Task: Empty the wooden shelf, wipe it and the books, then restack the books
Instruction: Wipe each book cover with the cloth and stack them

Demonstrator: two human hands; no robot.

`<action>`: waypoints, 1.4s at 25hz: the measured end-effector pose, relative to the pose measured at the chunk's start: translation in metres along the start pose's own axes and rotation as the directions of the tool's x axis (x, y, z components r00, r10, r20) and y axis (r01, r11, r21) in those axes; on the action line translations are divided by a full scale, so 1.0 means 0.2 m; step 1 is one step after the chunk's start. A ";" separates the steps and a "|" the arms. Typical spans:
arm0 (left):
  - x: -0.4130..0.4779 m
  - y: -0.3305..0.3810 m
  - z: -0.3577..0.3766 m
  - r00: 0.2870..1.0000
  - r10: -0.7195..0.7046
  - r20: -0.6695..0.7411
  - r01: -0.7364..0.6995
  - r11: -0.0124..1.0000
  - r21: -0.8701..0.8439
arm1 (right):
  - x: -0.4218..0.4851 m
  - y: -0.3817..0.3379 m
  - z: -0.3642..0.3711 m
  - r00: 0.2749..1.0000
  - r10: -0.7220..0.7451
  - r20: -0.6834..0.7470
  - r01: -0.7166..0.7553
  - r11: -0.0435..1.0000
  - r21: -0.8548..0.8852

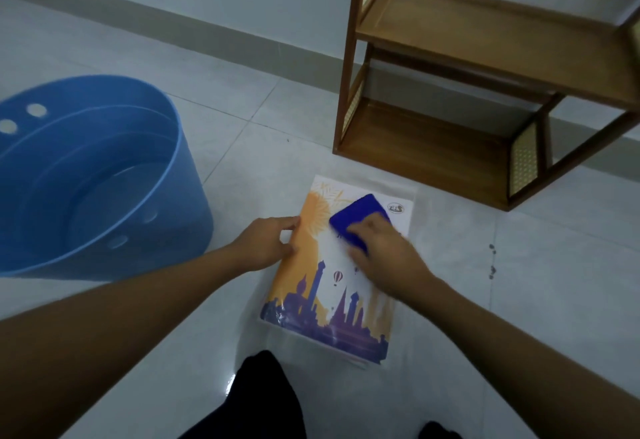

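A book (322,293) with an orange, white and purple skyline cover lies flat on the tiled floor, in clear plastic wrap, with more books under it. My left hand (266,242) grips its left edge, thumb on the cover. My right hand (384,248) holds a dark blue cloth (356,216) and presses it onto the upper part of the cover. The wooden shelf (450,147) stands at the upper right against the wall, its boards bare.
A large blue plastic tub (104,175) with water in it stands on the floor at the left. My dark-clothed knees (266,400) show at the bottom edge. Small dark specks (491,258) lie on the tiles to the right of the book.
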State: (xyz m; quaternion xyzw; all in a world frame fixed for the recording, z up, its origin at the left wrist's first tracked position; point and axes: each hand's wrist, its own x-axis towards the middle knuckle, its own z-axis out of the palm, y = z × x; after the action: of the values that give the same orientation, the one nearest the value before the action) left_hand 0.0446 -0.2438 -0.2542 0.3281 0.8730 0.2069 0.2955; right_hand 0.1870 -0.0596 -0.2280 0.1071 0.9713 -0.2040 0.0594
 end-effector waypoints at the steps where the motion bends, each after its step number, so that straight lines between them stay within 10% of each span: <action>1: 0.00 -0.01 0.00 1.000 -0.004 0.022 0.003 1.000 0.008 | -0.02 -0.01 0.05 0.994 -0.091 0.061 0.096 0.993 -0.071; 9: 0.01 -0.04 0.02 0.986 -0.010 0.169 -0.018 0.987 0.161 | 0.07 0.04 0.30 0.999 -0.009 0.054 0.026 0.945 -0.327; 14: 0.03 -0.06 0.03 0.984 -0.012 0.178 -0.015 0.989 0.147 | -0.08 0.10 0.32 0.900 -0.374 0.225 0.434 0.819 -0.376; 22: 0.03 -0.06 0.05 0.982 0.025 0.185 -0.056 0.985 0.164 | 0.27 0.17 0.18 0.973 0.224 0.047 -0.199 0.930 -0.311; 29: 0.03 -0.08 0.05 0.982 -0.005 0.189 -0.006 0.998 0.058 | 0.17 0.21 0.18 0.918 -0.315 0.242 0.371 0.898 -0.237; 35: 0.04 -0.09 0.06 0.983 -0.016 0.181 -0.008 0.991 0.131 | 0.50 0.05 0.24 0.998 0.009 0.070 0.005 0.979 -0.204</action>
State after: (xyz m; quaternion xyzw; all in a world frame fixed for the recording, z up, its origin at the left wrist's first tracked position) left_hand 0.0391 -0.2478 -0.2756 0.3625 0.8548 0.1178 0.3523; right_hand 0.0964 -0.0529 -0.2911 0.0943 0.9843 -0.1068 0.1044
